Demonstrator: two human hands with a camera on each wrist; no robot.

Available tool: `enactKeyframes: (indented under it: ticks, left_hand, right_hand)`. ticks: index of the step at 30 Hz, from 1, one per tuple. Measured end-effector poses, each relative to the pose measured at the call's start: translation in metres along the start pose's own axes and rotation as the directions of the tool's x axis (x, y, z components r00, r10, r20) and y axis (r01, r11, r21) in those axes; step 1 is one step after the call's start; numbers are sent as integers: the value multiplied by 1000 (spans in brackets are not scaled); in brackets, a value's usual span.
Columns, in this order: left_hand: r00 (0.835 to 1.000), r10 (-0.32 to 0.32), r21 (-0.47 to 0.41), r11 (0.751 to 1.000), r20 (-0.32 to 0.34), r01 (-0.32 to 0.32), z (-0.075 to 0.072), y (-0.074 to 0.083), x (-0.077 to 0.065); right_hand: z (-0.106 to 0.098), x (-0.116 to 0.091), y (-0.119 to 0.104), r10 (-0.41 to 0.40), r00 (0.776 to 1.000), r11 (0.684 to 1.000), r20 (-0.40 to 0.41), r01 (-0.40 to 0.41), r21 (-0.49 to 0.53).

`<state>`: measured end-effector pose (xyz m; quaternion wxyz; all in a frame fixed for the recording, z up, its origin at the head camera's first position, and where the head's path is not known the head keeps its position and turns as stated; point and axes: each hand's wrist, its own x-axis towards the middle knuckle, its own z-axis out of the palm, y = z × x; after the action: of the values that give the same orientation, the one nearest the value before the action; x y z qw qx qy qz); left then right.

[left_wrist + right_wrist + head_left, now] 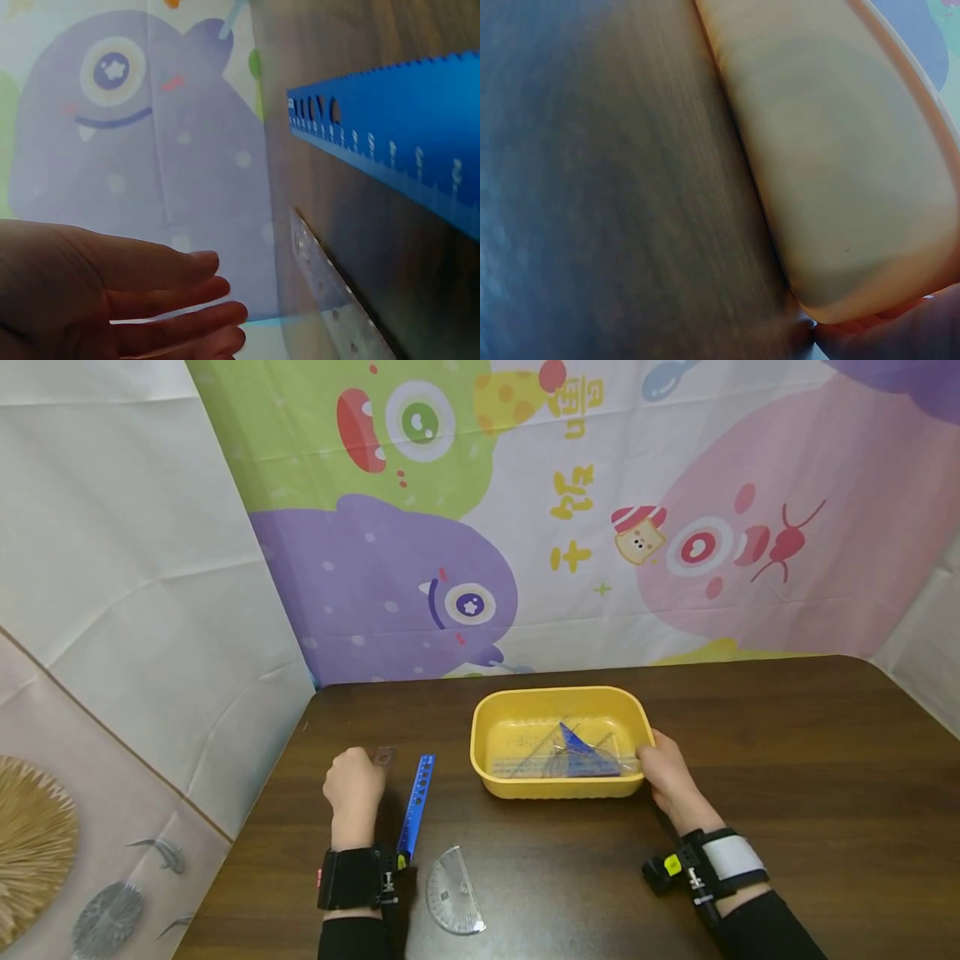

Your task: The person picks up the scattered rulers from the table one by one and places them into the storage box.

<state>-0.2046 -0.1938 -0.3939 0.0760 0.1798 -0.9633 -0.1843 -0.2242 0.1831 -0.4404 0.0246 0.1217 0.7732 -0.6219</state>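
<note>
My right hand (670, 774) grips the right end of a yellow plastic basket (558, 788), thumb at its rim. The right wrist view shows the basket's outer wall (832, 165) close up, with part of that hand (900, 330) at the lower corner. Inside the basket lie clear rulers and triangles and a blue set square (585, 756). My left hand (354, 787) holds nothing; its fingers (187, 319) are loosely bent in the left wrist view. Beside it a clear ruler (334, 292) lies on the table, partly hidden in the head view.
To the right of my left hand lies a blue ruler (417, 802) with cut-out shapes. A clear protractor (453, 893) is nearer the front of the brown table (570, 877). A cartoon-printed cloth (570, 635) hangs along the back edge.
</note>
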Motion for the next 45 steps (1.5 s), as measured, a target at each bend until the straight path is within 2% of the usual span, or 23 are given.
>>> enactKeyframes:
  ticks: [5, 14, 22, 36, 45]
  left_hand:
    - [997, -43, 45, 998, 61, 40, 0, -5, 0]
    - [985, -76, 80, 995, 157, 64, 2, -11, 0]
    - [964, -113, 117, 989, 239, 86, 6, -14, 1]
    - [964, -105, 121, 990, 246, 77, 12, -15, 2]
    - [971, -43, 65, 997, 234, 28, 11, -24, 2]
  right_hand:
    - [0, 0, 1, 6, 1000, 1000, 6, -6, -1]
    - [0, 1, 2, 7, 1000, 1000, 6, -7, 0]
    - [0, 2, 3, 0, 1000, 1000, 12, 0, 2]
    - [0, 2, 4, -9, 1000, 1000, 3, 9, 8]
    - [1, 3, 6, -14, 1000, 1000, 6, 14, 0]
